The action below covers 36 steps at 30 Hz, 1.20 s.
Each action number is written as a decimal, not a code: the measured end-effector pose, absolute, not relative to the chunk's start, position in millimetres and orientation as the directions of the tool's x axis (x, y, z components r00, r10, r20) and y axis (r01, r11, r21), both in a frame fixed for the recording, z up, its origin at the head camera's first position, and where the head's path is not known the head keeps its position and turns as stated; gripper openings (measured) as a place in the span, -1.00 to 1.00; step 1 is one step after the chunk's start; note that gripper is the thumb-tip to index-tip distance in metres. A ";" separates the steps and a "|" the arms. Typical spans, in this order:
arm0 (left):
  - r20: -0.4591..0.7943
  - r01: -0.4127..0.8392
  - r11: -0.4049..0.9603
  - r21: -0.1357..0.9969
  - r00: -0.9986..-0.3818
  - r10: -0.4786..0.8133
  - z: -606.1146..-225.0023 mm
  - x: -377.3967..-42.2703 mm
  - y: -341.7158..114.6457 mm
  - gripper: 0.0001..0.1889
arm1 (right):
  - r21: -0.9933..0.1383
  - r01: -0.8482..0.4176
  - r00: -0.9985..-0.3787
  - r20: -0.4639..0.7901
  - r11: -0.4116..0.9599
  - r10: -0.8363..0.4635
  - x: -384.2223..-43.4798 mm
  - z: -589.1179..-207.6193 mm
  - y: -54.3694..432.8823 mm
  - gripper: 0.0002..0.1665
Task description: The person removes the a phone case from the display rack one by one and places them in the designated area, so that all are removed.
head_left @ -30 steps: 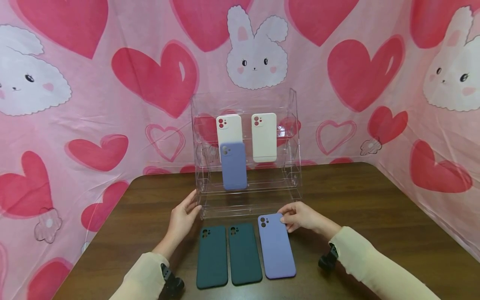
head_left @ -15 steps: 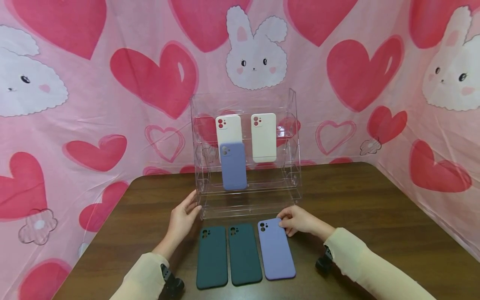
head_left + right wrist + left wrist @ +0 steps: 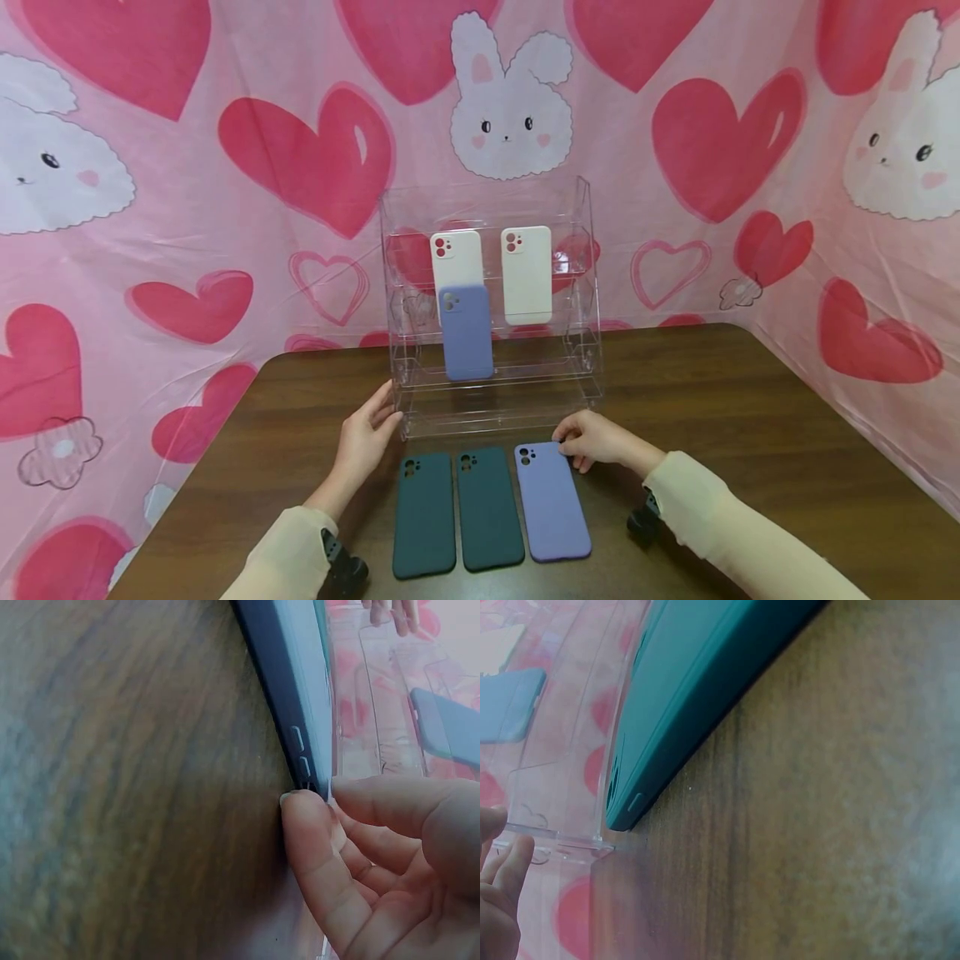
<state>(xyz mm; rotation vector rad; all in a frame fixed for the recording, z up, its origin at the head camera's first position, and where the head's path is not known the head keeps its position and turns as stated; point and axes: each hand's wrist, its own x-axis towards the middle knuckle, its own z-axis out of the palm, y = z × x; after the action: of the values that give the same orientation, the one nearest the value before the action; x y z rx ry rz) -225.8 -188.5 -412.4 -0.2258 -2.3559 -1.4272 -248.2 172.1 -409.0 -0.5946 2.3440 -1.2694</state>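
A clear acrylic display stand stands on the table, holding two white phone cases and a purple one. My left hand holds the stand's lower left corner, its thumb and fingers on either side of the clear panel in the left wrist view. My right hand pinches the top right corner of a second purple phone case, which lies on the table before the stand. Thumb and fingertip grip that corner near the side-button cutouts in the right wrist view. Two dark green phone cases lie left of it.
The brown wooden table reaches back to a pink cloth with hearts and rabbits. Each wrist wears a black camera on a strap.
The purple case's top end has come down and toward me, with my right hand following slightly left and down. My left hand and the stand stay put.
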 end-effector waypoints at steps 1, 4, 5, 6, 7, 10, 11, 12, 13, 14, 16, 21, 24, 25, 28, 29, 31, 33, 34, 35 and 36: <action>0.393 0.323 0.471 0.821 -0.918 -0.056 -412.5 -225.9 -188.6 -0.43 | -0.850 -0.174 -0.826 -0.148 0.496 -0.544 -248.6 -409.5 172.1 -0.80; 0.390 0.322 0.466 0.824 -0.919 -0.053 -412.9 -226.3 -188.7 -0.43 | -0.850 -0.174 -0.826 -0.149 0.497 -0.544 -249.3 -410.7 172.0 -0.83; 0.390 0.323 0.466 0.824 -0.920 -0.052 -412.9 -226.3 -188.7 -0.43 | -0.850 -0.172 -0.827 -0.151 0.498 -0.542 -249.4 -410.9 172.0 -0.83; 0.393 0.326 0.465 0.823 -0.918 -0.050 -412.9 -226.3 -188.6 -0.43 | -0.850 -0.170 -0.828 -0.152 0.499 -0.540 -249.4 -411.1 171.8 -0.83; 0.395 0.329 0.464 0.822 -0.917 -0.050 -412.7 -226.1 -188.5 -0.43 | -0.849 -0.169 -0.829 -0.153 0.501 -0.538 -249.4 -411.1 171.7 -0.83; 0.405 0.338 0.464 0.819 -0.913 -0.050 -411.9 -225.1 -188.1 -0.43 | -0.848 -0.162 -0.834 -0.156 0.505 -0.530 -248.8 -411.0 171.2 -0.83; 0.410 0.342 0.465 0.817 -0.911 -0.051 -411.8 -224.8 -188.0 -0.43 | -0.848 -0.161 -0.836 -0.156 0.505 -0.527 -248.6 -410.9 171.1 -0.83; 0.415 0.346 0.466 0.814 -0.908 -0.050 -411.7 -224.7 -187.9 -0.43 | -0.848 -0.160 -0.837 -0.155 0.506 -0.525 -248.5 -410.9 170.9 -0.83; 0.418 0.348 0.469 0.812 -0.907 -0.051 -411.8 -224.7 -187.9 -0.43 | -0.848 -0.160 -0.839 -0.154 0.506 -0.523 -248.3 -410.9 170.7 -0.83; 0.421 0.351 0.470 0.810 -0.905 -0.051 -412.0 -224.9 -187.9 -0.43 | -0.848 -0.161 -0.840 -0.151 0.506 -0.521 -248.1 -410.9 170.5 -0.83; 0.424 0.353 0.472 0.808 -0.904 -0.051 -412.6 -225.3 -188.0 -0.43 | -0.846 -0.165 -0.842 -0.147 0.507 -0.519 -247.9 -411.0 170.0 -0.83; 0.417 0.344 0.469 0.814 -0.907 -0.057 -413.1 -225.6 -188.0 -0.42 | -0.841 -0.174 -0.845 -0.141 0.513 -0.516 -248.2 -411.0 169.2 -0.84; 0.419 0.345 0.468 0.813 -0.906 -0.059 -412.9 -225.2 -187.9 -0.42 | -0.836 -0.179 -0.847 -0.138 0.519 -0.514 -249.3 -410.5 169.2 -0.83; 0.420 0.346 0.468 0.813 -0.906 -0.059 -412.8 -225.0 -187.9 -0.43 | -0.835 -0.181 -0.848 -0.135 0.520 -0.512 -249.8 -409.9 169.4 -0.83; 0.420 0.346 0.471 0.811 -0.906 -0.058 -412.6 -225.1 -188.1 -0.43 | -0.831 -0.194 -0.855 -0.117 0.521 -0.505 -251.7 -406.8 170.1 -0.80; 0.419 0.345 0.472 0.811 -0.906 -0.058 -412.5 -225.0 -188.1 -0.43 | -0.831 -0.201 -0.857 -0.108 0.519 -0.504 -252.2 -405.1 170.4 -0.79; 0.417 0.343 0.471 0.813 -0.907 -0.059 -412.5 -224.9 -188.1 -0.44 | -0.830 -0.214 -0.857 -0.093 0.515 -0.506 -253.1 -401.0 171.0 -0.78; 0.416 0.342 0.468 0.815 -0.907 -0.061 -412.4 -224.8 -188.1 -0.44 | -0.832 -0.232 -0.853 -0.076 0.505 -0.516 -254.0 -396.5 171.5 -0.76; 0.414 0.340 0.466 0.817 -0.908 -0.063 -412.4 -224.8 -188.1 -0.44 | -0.834 -0.237 -0.851 -0.069 0.498 -0.520 -254.6 -394.0 171.7 -0.75; 0.411 0.337 0.464 0.819 -0.909 -0.065 -412.5 -224.8 -188.1 -0.44 | -0.836 -0.243 -0.849 -0.063 0.493 -0.525 -255.2 -391.3 172.0 -0.74; 0.408 0.335 0.466 0.819 -0.911 -0.064 -412.6 -225.2 -188.1 -0.43 | -0.839 -0.246 -0.847 -0.057 0.485 -0.528 -255.7 -388.4 171.9 -0.73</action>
<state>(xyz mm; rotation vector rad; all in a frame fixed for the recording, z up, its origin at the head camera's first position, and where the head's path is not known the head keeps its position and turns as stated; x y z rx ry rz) -225.2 -188.1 -412.6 -0.2276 -2.3357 -1.4308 -255.7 171.9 -388.4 -0.6540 2.4270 -1.2974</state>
